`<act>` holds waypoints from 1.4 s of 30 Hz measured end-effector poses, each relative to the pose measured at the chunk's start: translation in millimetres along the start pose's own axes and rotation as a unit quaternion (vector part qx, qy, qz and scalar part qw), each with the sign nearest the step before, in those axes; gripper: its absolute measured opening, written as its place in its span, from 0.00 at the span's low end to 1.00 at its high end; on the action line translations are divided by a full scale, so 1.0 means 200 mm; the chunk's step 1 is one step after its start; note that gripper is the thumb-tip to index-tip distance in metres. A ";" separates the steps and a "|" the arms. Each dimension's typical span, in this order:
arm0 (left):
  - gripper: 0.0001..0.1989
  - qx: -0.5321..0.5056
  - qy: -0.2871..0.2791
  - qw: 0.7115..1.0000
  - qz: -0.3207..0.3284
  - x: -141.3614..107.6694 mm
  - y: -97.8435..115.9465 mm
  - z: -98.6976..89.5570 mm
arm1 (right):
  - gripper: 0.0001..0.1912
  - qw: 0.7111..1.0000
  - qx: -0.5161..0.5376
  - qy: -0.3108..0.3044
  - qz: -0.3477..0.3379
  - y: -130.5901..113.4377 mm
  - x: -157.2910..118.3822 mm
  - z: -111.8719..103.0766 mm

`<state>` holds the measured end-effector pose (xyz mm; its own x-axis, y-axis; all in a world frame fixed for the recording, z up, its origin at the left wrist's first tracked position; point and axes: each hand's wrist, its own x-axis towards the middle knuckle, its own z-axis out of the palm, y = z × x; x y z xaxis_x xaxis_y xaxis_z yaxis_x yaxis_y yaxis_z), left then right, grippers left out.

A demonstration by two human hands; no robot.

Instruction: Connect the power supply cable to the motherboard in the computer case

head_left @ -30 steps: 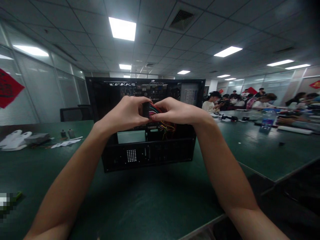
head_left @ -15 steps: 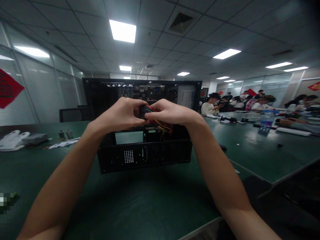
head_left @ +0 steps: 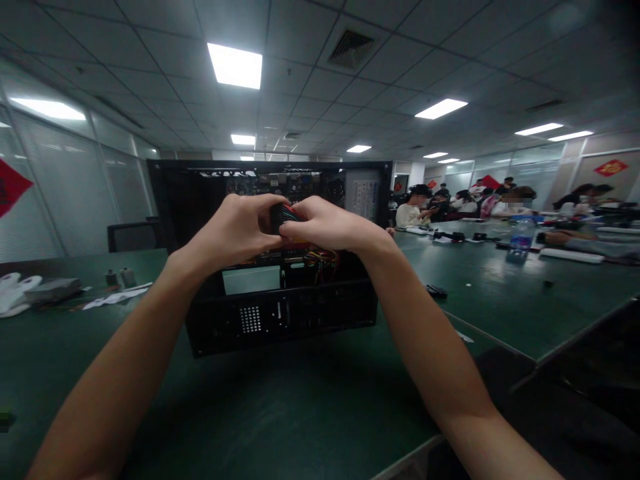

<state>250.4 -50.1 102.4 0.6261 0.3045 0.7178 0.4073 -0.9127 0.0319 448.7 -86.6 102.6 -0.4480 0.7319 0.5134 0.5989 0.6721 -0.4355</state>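
An open black computer case point(head_left: 280, 327) stands in front of me on the green table, its inside facing me. My left hand point(head_left: 240, 227) is closed, thumb and fingers pinching the dark end of a bundle of colored power cables point(head_left: 289, 213). From the other side my right hand point(head_left: 327, 227) grips the same cables, thumb along them near the connector. Both hands are in front of the motherboard point(head_left: 280, 181), hiding much of it. At the case's upper right sits a power supply point(head_left: 364, 197) with a label. More red and yellow wires point(head_left: 320, 260) hang below my right hand.
On the left lie a white plastic bag point(head_left: 17, 293), a grey box point(head_left: 56, 290) and papers point(head_left: 115, 298). A water bottle point(head_left: 521, 237) stands on the right table among dark gear. Several people point(head_left: 415, 207) sit farther back on the right. A chair point(head_left: 133, 235) is behind the table.
The view has shifted slightly, so the case and hands appear a little farther left. Both hands keep their hold on the cables.
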 end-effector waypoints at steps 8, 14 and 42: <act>0.27 -0.095 -0.016 0.995 0.005 0.00 0.00 -0.03 | 0.09 0.999 -0.006 0.040 0.006 -0.01 -0.02 -0.02; 0.26 -0.067 0.000 0.998 0.009 0.00 0.03 -0.04 | 0.10 1.000 0.015 0.020 -0.004 0.00 -0.02 -0.03; 0.24 -0.019 0.022 0.999 0.027 -0.05 0.13 -0.06 | 0.04 1.000 0.010 -0.010 -0.023 -0.09 -0.09 -0.04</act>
<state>247.9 -79.2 104.4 0.6164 0.2429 0.7491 0.3473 -0.9376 0.0183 451.3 -113.6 106.8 -0.4879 0.7022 0.5185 0.5641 0.7070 -0.4266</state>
